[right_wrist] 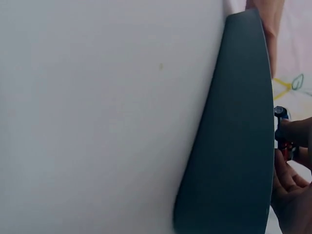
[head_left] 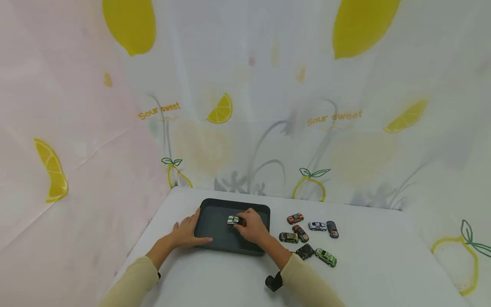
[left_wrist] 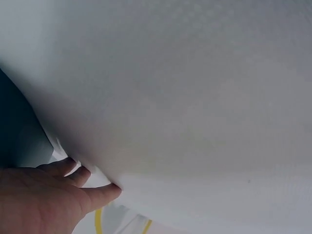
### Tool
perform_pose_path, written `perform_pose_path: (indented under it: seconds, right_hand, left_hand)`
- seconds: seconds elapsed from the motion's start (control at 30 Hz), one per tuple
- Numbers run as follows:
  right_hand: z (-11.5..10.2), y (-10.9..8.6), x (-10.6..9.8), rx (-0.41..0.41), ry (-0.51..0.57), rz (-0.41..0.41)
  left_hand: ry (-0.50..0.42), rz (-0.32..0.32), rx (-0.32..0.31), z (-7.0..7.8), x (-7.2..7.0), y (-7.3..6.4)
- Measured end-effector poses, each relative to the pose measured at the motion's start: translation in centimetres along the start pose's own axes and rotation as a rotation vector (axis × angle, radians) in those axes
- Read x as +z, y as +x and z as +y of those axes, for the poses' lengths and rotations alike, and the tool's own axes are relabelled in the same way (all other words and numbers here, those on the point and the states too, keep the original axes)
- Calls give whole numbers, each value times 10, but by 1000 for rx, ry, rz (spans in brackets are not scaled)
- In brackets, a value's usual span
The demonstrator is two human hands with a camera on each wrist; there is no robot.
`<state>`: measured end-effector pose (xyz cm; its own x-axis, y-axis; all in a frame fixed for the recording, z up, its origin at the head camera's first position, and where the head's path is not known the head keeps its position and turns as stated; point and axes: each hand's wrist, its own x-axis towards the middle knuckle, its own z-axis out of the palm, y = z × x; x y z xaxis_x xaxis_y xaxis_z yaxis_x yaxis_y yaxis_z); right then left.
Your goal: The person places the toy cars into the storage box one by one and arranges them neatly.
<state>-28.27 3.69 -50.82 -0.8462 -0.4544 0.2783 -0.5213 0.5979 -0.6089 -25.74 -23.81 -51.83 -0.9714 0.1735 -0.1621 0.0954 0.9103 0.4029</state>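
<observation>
A dark grey rectangular tray (head_left: pixel 218 236) lies on the white table. My right hand (head_left: pixel 251 226) pinches a small toy car (head_left: pixel 233 220), white and green on top, over the tray's inside. In the right wrist view the tray's outer wall (right_wrist: pixel 234 126) covers part of the scene, and the car (right_wrist: pixel 281 114) shows between thumb and fingers beyond its rim. At the tray's left end rests my left hand (head_left: pixel 186 233), fingers stretched along the side and thumb across the front rim. The left wrist view shows the fingers of this hand (left_wrist: pixel 44 200) extended beside the tray.
Right of the tray lie several toy cars: a red one (head_left: pixel 295 218), a white one (head_left: pixel 317 226), a dark blue one (head_left: pixel 332 229), a black one (head_left: pixel 305 251) and a green one (head_left: pixel 326 257) among them. A lemon-print cloth (head_left: pixel 245 140) hangs behind the table.
</observation>
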Motion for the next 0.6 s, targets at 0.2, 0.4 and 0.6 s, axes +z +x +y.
perform_pose_path:
  seconds: [0.2, 0.4, 0.6]
  right_hand:
    - [-12, 0, 20, 33, -6, -8]
    - [-15, 11, 33, 8, -11, 29]
    - [-14, 13, 45, 12, -16, 33]
  left_hand:
    - [8, -4, 2, 1, 7, -5]
    - [12, 23, 4, 0, 0, -2]
    - [6, 28, 11, 1, 4, -3]
